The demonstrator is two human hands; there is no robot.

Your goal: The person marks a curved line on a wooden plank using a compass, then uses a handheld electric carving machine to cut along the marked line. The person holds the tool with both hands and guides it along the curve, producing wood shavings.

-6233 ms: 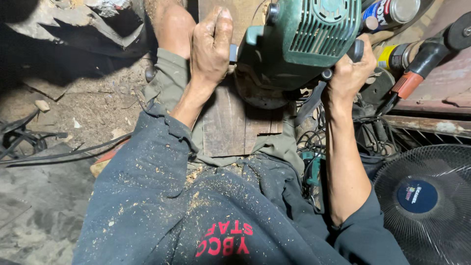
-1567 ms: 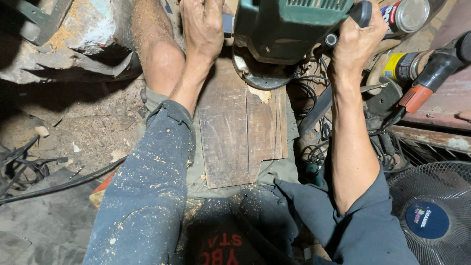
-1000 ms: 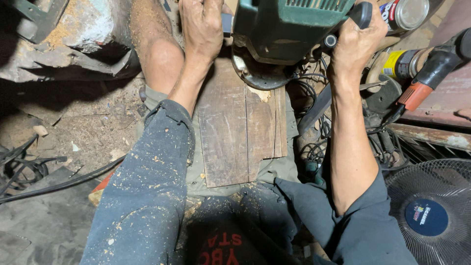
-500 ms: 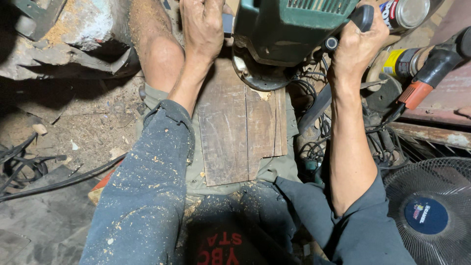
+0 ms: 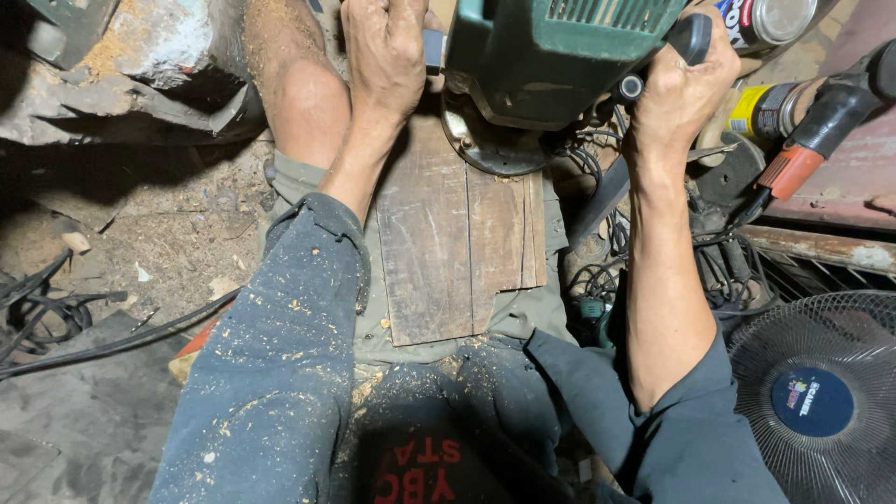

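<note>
A green power router (image 5: 551, 56) stands with its round base on the far end of a dark wooden board (image 5: 457, 243) that lies along my lap. My left hand (image 5: 385, 51) is closed around the tool's left handle. My right hand (image 5: 679, 84) grips the black right handle knob. My bare left knee (image 5: 297, 84) rises just left of the board. Sawdust covers my sleeves and shirt. The tool's base hides the board's far end.
A black fan (image 5: 821, 397) stands at lower right. Spray cans (image 5: 770, 107), an orange-and-black power tool (image 5: 821, 126) and tangled cables (image 5: 597, 280) crowd the right side. Black cords (image 5: 65, 322) run over the dusty floor at left, below a broken stone block (image 5: 140, 56).
The view has shifted since the earliest frame, so more of the board shows. Over the last second both hands and the router have barely moved.
</note>
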